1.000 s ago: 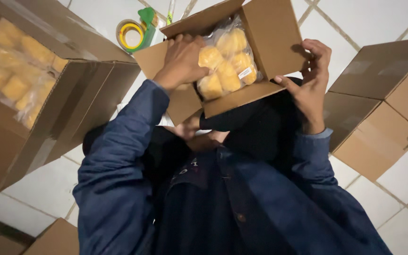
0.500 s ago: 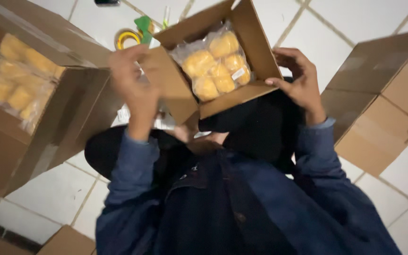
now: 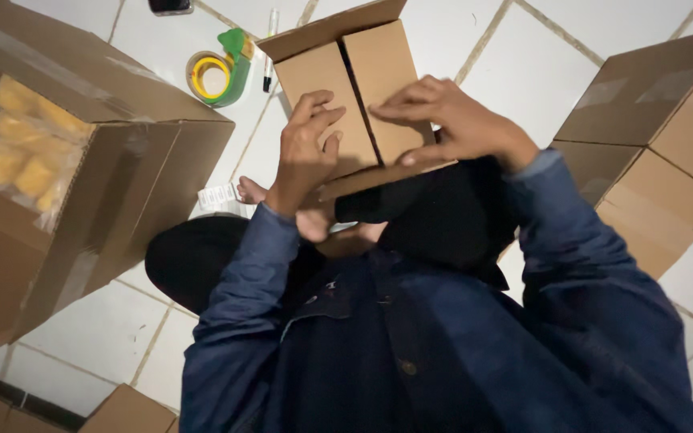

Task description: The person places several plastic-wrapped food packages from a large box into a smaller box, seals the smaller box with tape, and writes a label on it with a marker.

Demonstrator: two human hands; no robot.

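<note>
Fingers (image 3: pixel 314 108) pressing flat on small box (image 3: pixel 346 88) flaps

A small brown cardboard box (image 3: pixel 346 88), flaps folded shut, sits at centre under both hands. At left, a large open brown carton (image 3: pixel 82 176) holds clear bags of yellow pieces (image 3: pixel 26 152). At right stands a closed brown carton (image 3: pixel 651 144) with clear tape. A small white label (image 3: pixel 218 196) lies on the floor between them.

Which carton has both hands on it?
The small carton in the middle: the left hand and right hand press its two flaps together. The large carton at left stands open, showing yellow packs; the sealed carton at right is untouched.
</note>
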